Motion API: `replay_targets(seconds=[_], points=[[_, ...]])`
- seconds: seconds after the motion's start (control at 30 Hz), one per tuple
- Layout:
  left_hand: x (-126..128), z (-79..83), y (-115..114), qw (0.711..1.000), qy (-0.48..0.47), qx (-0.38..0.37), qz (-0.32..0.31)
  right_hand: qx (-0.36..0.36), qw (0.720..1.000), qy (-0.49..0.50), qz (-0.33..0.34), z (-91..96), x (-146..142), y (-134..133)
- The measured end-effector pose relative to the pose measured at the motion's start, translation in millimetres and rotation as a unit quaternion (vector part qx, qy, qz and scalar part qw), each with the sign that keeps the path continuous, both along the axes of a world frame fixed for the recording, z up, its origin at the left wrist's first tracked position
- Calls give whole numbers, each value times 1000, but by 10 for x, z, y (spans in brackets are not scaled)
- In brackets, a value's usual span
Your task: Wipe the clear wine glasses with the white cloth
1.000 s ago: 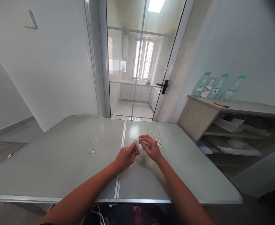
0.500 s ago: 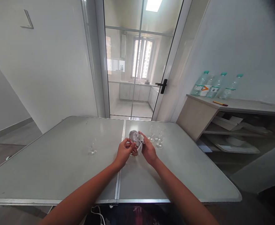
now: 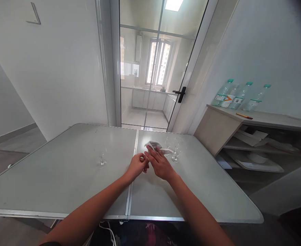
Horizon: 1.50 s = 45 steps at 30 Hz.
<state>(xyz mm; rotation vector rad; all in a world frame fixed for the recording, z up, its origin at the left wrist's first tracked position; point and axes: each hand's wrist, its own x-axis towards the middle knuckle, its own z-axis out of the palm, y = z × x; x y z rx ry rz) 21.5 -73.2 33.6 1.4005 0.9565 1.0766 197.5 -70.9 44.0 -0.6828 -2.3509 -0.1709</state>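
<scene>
My left hand (image 3: 137,165) is closed in a pinch just left of the cloth, its fingers around the stem of a wine glass that is mostly hidden behind both hands. Over the glass lies a pale grey cloth (image 3: 153,145), one end of it sticking out to the right. My right hand (image 3: 162,164) presses on the cloth from the near side, fingers fairly straight and close together. Right behind it stand several clear stemmed glasses, the nearest glass (image 3: 175,158) close to the cloth's loose end. A separate clear glass (image 3: 102,162) stands on the left half of the table.
The grey folding table (image 3: 70,191) has a metal seam down its middle. At the right, a wooden shelf unit (image 3: 214,126) carries several plastic bottles (image 3: 239,97) and a yellow-red pen-like item (image 3: 244,116). A glass door (image 3: 150,68) lies beyond the table.
My right hand has swung leftward over the cloth, its fingers now across the front. The cloth has turned, with an end now pointing right. My left hand stays about where it was.
</scene>
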Motion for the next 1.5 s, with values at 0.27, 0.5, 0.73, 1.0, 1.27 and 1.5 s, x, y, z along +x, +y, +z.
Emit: replay_targets(seconds=[0.27,0.5,0.73,1.0,1.27,1.5], points=[[24,-128,-92,911,322,253,39,-168,978,105,-68,33,-1,51],[-27,-17,-146,912,286,294,-9,-508,765,392,55,64,183,69],[38,114,-86,996,-29,68,40,-517,698,483,108,-28,-113,68],[12,-21,61,992,-95,-48,67,-160,965,206,39,-129,-122,14],[94,-92,-136,975,173,138,10,-185,974,110,-66,-49,31,113],[59,-104,-196,907,316,279,3,-532,747,398,17,-21,177,162]])
